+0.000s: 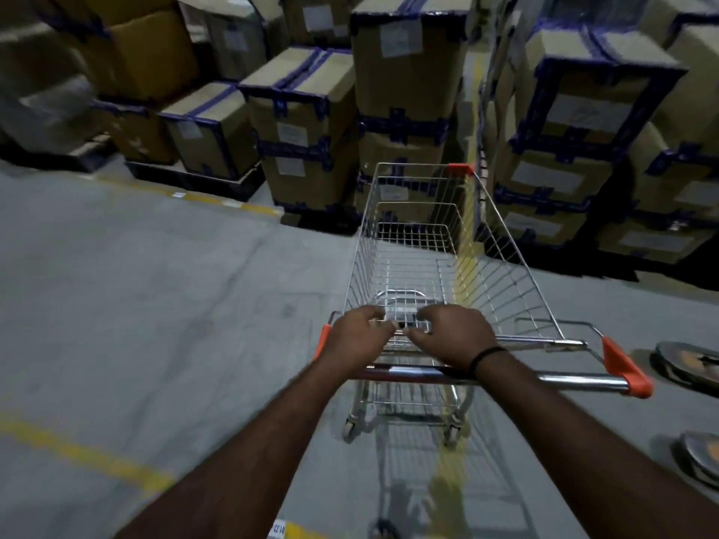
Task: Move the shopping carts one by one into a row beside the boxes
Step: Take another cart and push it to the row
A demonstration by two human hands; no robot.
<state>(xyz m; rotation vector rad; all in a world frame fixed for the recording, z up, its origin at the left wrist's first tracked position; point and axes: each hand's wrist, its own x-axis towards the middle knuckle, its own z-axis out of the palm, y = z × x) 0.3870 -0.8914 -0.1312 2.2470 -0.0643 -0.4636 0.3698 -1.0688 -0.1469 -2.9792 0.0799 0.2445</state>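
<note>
An empty wire shopping cart [502, 274] with orange corner caps stands in front of me, its nose pointing at stacked cardboard boxes [404, 79] taped in blue. My left hand [352, 338] and my right hand [453, 336] both reach past the chrome push bar and grip the wire frame of the folded child seat at the cart's rear, side by side and nearly touching. A black band circles my right wrist. The cart's front sits close to the boxes, in the gap between two stacks.
More box stacks [583, 122] on dark pallets line the back and right. Grey concrete floor [136, 305] with yellow lines spreads to the left. Two round dark disc-shaped objects [688, 361] lie on the floor at the right edge.
</note>
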